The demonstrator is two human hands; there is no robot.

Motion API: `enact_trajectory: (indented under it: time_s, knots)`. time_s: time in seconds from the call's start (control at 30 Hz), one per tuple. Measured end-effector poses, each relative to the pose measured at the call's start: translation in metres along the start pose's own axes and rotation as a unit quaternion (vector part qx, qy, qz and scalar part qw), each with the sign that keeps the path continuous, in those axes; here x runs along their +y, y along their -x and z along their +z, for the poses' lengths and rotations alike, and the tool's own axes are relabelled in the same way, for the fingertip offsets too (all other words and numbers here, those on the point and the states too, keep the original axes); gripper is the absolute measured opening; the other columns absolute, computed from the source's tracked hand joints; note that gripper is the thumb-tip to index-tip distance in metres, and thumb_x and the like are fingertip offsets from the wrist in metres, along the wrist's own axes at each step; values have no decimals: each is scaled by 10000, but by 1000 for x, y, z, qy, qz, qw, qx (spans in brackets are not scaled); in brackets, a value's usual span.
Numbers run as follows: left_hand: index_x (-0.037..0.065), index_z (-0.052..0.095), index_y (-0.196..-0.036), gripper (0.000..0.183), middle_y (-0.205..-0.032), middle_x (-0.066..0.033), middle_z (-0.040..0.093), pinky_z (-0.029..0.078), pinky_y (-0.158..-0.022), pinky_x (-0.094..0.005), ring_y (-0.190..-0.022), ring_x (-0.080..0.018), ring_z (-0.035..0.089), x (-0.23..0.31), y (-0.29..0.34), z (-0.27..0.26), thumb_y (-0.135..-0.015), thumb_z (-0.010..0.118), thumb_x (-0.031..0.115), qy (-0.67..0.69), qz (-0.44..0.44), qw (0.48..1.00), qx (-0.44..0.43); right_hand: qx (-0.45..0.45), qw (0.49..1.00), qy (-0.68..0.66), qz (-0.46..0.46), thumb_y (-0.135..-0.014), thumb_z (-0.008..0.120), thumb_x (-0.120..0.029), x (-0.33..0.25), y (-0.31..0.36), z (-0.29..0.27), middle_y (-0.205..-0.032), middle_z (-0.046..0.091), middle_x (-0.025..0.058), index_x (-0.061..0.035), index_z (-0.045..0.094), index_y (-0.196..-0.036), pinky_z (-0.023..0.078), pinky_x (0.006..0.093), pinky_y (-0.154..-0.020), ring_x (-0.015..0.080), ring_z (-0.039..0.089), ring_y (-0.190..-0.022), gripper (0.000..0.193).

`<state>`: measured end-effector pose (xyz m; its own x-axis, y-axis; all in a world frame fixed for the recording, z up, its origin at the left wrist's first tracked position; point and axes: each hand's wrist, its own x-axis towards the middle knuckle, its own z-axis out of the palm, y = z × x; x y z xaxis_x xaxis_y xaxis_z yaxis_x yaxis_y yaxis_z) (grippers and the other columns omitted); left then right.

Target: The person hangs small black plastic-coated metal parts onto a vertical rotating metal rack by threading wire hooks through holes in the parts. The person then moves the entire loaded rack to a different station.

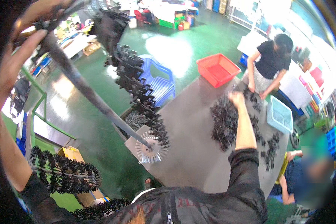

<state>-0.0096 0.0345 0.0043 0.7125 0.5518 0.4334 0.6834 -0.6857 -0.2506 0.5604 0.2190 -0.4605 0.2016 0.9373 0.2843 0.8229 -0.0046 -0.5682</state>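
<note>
The table point(186, 151) stretches below. A pole point(100, 105) slants up from its left corner; a black pile point(223, 125) lies toward its right. The left hand point(21, 54) grips the pole's upper end; the right hand point(236, 99) is at the pile, its grasp unclear.

Left hand point(18, 58) — top cut off; lower-right co-worker point(306, 175) — blurred

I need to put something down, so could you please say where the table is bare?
The widest bare patch of table lies between the slotted disc and the pile of black parts, stretching up toward the red bin. It is crowded on the right, where parts spread toward the light blue basket and the right hand is at the pile.
</note>
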Motion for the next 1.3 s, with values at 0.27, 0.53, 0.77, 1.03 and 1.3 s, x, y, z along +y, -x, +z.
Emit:
enact_trajectory:
  time_s: [0.27,0.53,0.77,1.03,1.3]
  knots:
    - [111,504,-1242,502,-1178,-72,562,442,-849,-333,-1035,-205,548,29,-1,-1,-762,515,-36,-7,-71,997,-7,-134,930,210,271,-685,721,-294,-11,72,32,-1208,505,244,31,573,-1090,418,398,-941,339,504,-1127,539]
    - [32,572,-1128,362,-1109,-118,597,451,-845,-362,-1003,-288,557,39,-13,3,-767,576,49,-207,44,977,31,209,928,-131,-278,-771,618,-92,-332,61,-98,-944,587,130,-42,627,-1032,426,344,-819,255,562,-869,266]
    - [-20,597,-1056,342,-1055,-172,610,423,-890,-387,-992,-342,553,51,-20,1,-720,530,-21,-100,16,995,21,285,838,-234,-402,-734,663,-135,-490,132,-151,-790,587,85,-51,681,-799,424,372,-664,235,564,-729,107]
    - [-12,601,-1051,382,-1044,-173,613,429,-876,-396,-981,-347,558,56,-9,-3,-679,521,-44,-139,30,989,46,47,846,-379,-372,-753,638,-167,-511,114,-161,-775,647,118,-6,680,-755,444,308,-718,214,606,-764,166]
    - [-33,573,-962,282,-743,-178,585,474,-653,-375,-699,-334,584,76,-15,-17,-689,508,-21,-126,64,989,-41,-145,774,-538,-302,-781,656,-131,-484,112,-174,-808,666,90,19,686,-835,414,273,-787,147,589,-802,162]
